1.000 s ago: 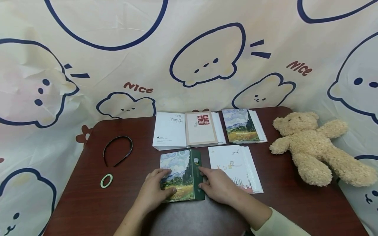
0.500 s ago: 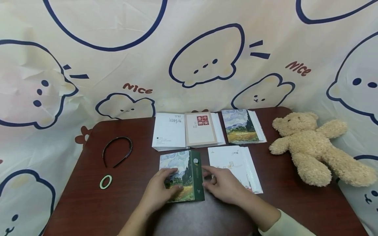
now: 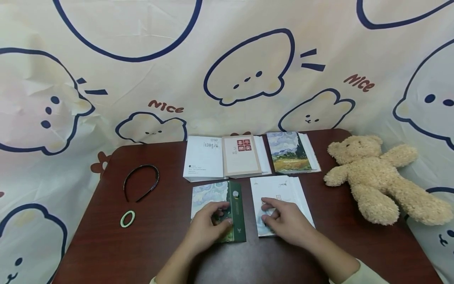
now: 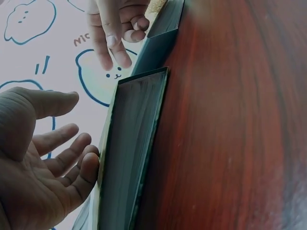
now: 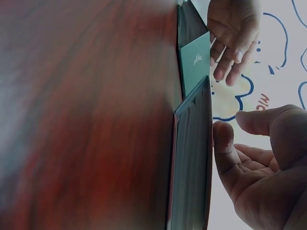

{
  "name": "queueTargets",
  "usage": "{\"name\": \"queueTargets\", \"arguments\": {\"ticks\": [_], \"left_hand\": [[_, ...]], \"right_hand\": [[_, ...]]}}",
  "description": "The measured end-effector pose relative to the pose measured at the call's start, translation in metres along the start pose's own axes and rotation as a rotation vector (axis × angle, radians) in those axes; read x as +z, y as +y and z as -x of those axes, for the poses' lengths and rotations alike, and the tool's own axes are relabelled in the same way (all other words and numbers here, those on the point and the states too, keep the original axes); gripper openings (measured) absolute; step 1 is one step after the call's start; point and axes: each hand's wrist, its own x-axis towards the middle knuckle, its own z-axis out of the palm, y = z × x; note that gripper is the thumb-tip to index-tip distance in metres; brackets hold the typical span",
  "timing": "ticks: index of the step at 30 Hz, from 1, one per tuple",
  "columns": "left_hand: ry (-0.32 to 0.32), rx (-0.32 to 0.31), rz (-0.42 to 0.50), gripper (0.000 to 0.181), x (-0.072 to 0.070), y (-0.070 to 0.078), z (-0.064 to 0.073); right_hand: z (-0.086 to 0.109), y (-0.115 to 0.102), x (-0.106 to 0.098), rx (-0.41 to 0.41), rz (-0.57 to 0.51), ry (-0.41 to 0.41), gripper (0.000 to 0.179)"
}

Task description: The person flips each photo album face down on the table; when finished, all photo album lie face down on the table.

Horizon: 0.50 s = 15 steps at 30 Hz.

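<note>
My left hand (image 3: 205, 228) is over a photo album with a landscape-painting cover and green spine (image 3: 238, 211). Its fingers are loosely bent, with thumb and fingertips apart; in the left wrist view, the hand (image 4: 53, 163) is at the cover side of the album (image 4: 132, 139), and a fingertip seems to touch it. Over the white album (image 3: 264, 187) to the right is my right hand (image 3: 292, 223), relaxed and gripping nothing. In the right wrist view, one fingertip of that hand (image 5: 268, 177) meets the upper cover edge of the white album (image 5: 192, 158). Both albums lie flat, partly covered by the hands.
Behind are a white album (image 3: 203, 157), a beige album (image 3: 242, 163) and another painting-cover album (image 3: 289, 154). A teddy bear (image 3: 376, 173) lies at the right. On the left of the table (image 3: 106, 248) are a black headband (image 3: 156, 183) and a pale green ring (image 3: 122, 219).
My left hand has slid right across the painting-cover album towards its spine. My right hand has left that spine and shifted right over the white album, whose near left edge now shows.
</note>
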Motion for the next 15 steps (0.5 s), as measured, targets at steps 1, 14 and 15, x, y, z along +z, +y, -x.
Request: {"name": "queueTargets", "arguments": {"ticks": [1,14,15], "left_hand": [[-0.003,0.000,0.009,0.042,0.001,0.000,0.000],[-0.117,-0.005,0.185,0.046,0.014,0.011,-0.004],[-0.130,-0.010,0.202,0.047,0.015,0.012,-0.004]], "right_hand": [[0.001,0.002,-0.002,0.001,-0.001,0.004,0.050],[0.012,0.016,-0.021,0.024,0.104,0.092,0.048],[0.013,0.017,-0.023,0.026,0.122,0.102,0.048]]}}
